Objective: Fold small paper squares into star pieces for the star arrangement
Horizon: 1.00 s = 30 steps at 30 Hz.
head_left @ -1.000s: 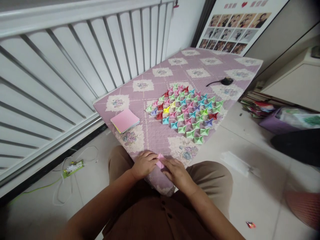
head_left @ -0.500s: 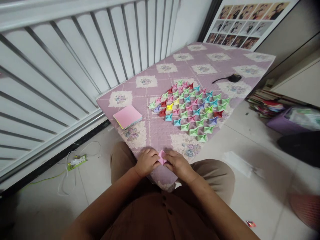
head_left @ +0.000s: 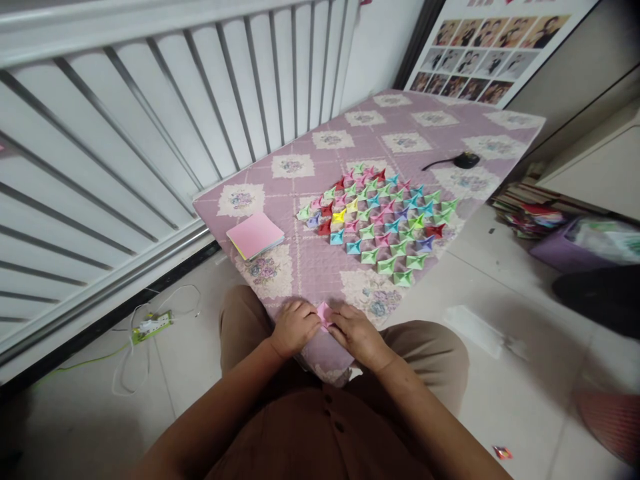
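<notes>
A small folded piece of pink paper (head_left: 325,315) lies at the near corner of the table, between my two hands. My left hand (head_left: 297,325) has its fingers closed on the paper's left side. From the other side, my right hand (head_left: 359,332) pinches its right edge, with fingertips partly hiding the lower half. Beyond my hands, folded paper pieces (head_left: 380,220) in green, pink, blue, red and yellow stand in slanted rows. To the left sits a stack of square paper sheets (head_left: 255,235), a pink one on top.
A purple flowered cloth covers the table (head_left: 313,267). A black object with a short cable (head_left: 466,160) lies towards the back right. White slatted railing (head_left: 240,80) borders the left side. On the floor are a power strip (head_left: 153,325) and a purple bin (head_left: 565,247).
My hands stay on the pink paper, and its visible shape looks slightly narrower, with the right fingers shifted a little. The view has tilted slightly.
</notes>
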### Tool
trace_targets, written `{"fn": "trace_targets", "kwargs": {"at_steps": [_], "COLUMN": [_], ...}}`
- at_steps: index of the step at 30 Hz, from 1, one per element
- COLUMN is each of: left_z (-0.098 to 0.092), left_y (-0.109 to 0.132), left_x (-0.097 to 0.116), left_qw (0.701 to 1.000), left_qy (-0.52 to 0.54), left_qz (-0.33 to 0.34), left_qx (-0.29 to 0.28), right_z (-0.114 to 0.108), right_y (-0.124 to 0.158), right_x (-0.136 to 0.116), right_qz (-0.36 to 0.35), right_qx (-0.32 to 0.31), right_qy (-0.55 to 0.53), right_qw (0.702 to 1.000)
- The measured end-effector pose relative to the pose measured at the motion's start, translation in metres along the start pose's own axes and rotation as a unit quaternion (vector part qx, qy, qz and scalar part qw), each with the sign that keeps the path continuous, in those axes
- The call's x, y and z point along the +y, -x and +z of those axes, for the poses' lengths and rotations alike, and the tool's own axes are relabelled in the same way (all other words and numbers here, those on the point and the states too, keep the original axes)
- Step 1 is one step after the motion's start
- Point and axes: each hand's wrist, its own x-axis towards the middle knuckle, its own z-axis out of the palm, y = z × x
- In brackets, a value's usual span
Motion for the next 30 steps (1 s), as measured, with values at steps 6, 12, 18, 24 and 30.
{"fn": "trace_targets", "kwargs": {"at_steps": [6,12,18,24,30], "left_z": [0.002,0.003,0.000,-0.006,-0.009], "left_y": [0.000,0.000,0.001,-0.004,-0.010], "left_x": [0.002,0.002,0.006,0.008,0.006], "left_qw": [1.000,1.000,0.995,0.989,0.988], "left_qy": [-0.007,0.000,0.016,0.024,0.005], "left_qz": [-0.011,-0.030,-0.088,-0.145,-0.157], "left_qx": [0.007,0.009,0.043,0.036,-0.006], "right_z": [0.009,0.011,0.006,0.002,-0.001], "right_y": [0.005,0.005,0.003,-0.002,-0.007], "right_x": [0.002,0.001,0.001,-0.001,-0.004], "right_qz": [0.026,0.058,0.099,0.136,0.180], "right_qx": [0.031,0.039,0.023,0.021,-0.001], "right_qy": [0.039,0.064,0.068,0.056,0.069], "right_qw": [0.998,0.996,0.992,0.989,0.981]}}
